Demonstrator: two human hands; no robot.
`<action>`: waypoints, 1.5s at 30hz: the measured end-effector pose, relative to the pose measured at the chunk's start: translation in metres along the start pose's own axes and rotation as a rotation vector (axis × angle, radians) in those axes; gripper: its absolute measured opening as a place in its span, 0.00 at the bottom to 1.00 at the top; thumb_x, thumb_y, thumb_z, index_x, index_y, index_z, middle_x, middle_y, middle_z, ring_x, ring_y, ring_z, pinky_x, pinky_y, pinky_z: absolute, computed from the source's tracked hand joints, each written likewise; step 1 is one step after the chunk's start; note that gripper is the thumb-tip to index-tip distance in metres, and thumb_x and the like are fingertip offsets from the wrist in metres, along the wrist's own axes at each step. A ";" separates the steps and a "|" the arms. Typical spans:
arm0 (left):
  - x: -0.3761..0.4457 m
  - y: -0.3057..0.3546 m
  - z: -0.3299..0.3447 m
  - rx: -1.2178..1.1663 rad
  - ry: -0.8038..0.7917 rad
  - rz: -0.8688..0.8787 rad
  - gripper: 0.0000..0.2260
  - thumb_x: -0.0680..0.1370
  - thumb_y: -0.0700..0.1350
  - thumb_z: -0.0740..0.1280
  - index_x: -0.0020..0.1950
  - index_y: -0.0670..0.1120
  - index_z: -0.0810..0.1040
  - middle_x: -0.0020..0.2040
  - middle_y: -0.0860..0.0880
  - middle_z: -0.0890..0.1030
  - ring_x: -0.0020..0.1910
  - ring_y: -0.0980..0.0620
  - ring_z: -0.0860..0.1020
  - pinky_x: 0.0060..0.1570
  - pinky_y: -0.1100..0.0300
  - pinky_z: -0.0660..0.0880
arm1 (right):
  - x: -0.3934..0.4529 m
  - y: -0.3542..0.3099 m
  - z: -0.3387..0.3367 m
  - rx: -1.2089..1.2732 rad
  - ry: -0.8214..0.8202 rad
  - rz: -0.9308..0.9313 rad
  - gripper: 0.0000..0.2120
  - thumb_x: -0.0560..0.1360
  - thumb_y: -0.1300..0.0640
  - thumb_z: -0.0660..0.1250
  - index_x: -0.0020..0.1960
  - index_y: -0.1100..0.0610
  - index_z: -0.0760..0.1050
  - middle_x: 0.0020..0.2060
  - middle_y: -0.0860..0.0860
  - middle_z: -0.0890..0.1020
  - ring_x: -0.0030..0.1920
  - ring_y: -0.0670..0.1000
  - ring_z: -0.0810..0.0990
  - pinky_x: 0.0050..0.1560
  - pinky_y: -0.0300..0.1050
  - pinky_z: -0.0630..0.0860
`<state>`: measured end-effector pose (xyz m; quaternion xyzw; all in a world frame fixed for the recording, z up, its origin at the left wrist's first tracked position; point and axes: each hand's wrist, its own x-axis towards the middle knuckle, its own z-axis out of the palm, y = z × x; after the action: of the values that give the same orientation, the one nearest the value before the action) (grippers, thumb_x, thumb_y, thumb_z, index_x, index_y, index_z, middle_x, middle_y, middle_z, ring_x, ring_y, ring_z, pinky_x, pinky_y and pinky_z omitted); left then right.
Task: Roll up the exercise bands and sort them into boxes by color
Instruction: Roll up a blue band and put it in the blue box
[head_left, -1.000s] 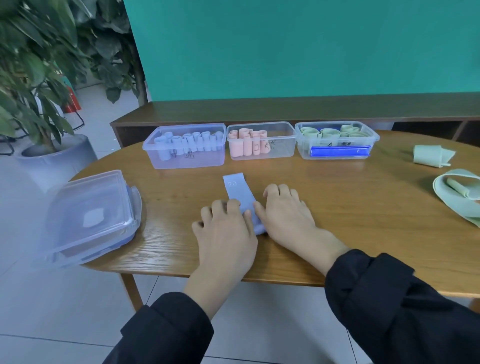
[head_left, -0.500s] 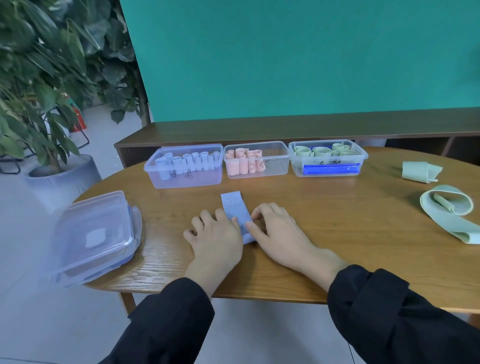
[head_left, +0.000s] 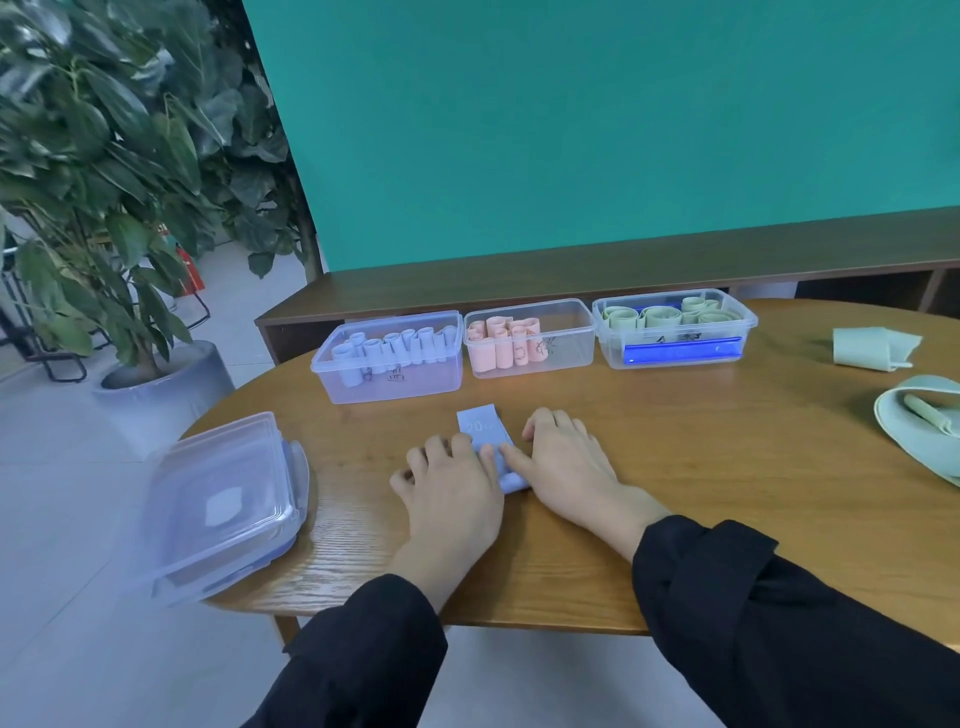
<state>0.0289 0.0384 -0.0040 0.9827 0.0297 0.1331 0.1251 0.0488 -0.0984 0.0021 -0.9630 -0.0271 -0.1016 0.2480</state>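
A light blue band (head_left: 482, 426) marked "20" lies flat on the wooden table (head_left: 675, 467), its near end rolled up between my hands. My left hand (head_left: 452, 488) and my right hand (head_left: 569, 467) lie over the roll, fingers curled on it from both sides; the thumbs are hidden. Behind stand three clear boxes: a left box (head_left: 395, 387) with blue rolls, a middle box (head_left: 563, 358) with pink rolls, a right box (head_left: 744, 332) with green rolls.
Loose green bands lie at the right: a folded one (head_left: 872, 348) and a partly unrolled one (head_left: 906, 431). Stacked clear lids (head_left: 223, 499) sit at the table's left edge. A potted plant (head_left: 104, 208) stands left; a low wooden bench (head_left: 623, 265) runs behind the table.
Both hands have pushed the roll away from me, so less flat blue band shows beyond the fingers. The camera has tilted up.
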 end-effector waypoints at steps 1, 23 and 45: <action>0.002 0.000 0.000 0.010 -0.008 -0.010 0.20 0.86 0.57 0.49 0.71 0.51 0.70 0.67 0.47 0.71 0.66 0.43 0.66 0.65 0.44 0.61 | 0.002 -0.001 0.000 0.001 0.005 0.004 0.18 0.81 0.40 0.61 0.59 0.53 0.70 0.59 0.51 0.75 0.61 0.54 0.72 0.60 0.49 0.69; 0.004 -0.013 -0.003 -0.409 0.067 0.343 0.04 0.81 0.44 0.64 0.51 0.52 0.78 0.46 0.54 0.78 0.48 0.51 0.76 0.47 0.53 0.75 | -0.009 0.024 -0.006 0.230 -0.079 -0.415 0.07 0.79 0.56 0.69 0.56 0.52 0.82 0.48 0.47 0.77 0.52 0.45 0.73 0.57 0.38 0.67; -0.012 -0.030 -0.011 -0.147 -0.010 0.364 0.14 0.85 0.55 0.57 0.64 0.65 0.79 0.70 0.57 0.72 0.68 0.50 0.65 0.62 0.52 0.64 | -0.032 0.025 -0.008 0.258 0.044 -0.375 0.02 0.79 0.53 0.69 0.51 0.48 0.80 0.48 0.43 0.79 0.51 0.45 0.77 0.57 0.47 0.75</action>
<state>0.0135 0.0690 -0.0045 0.9607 -0.1592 0.1504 0.1706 0.0189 -0.1242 -0.0093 -0.8992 -0.2128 -0.1624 0.3462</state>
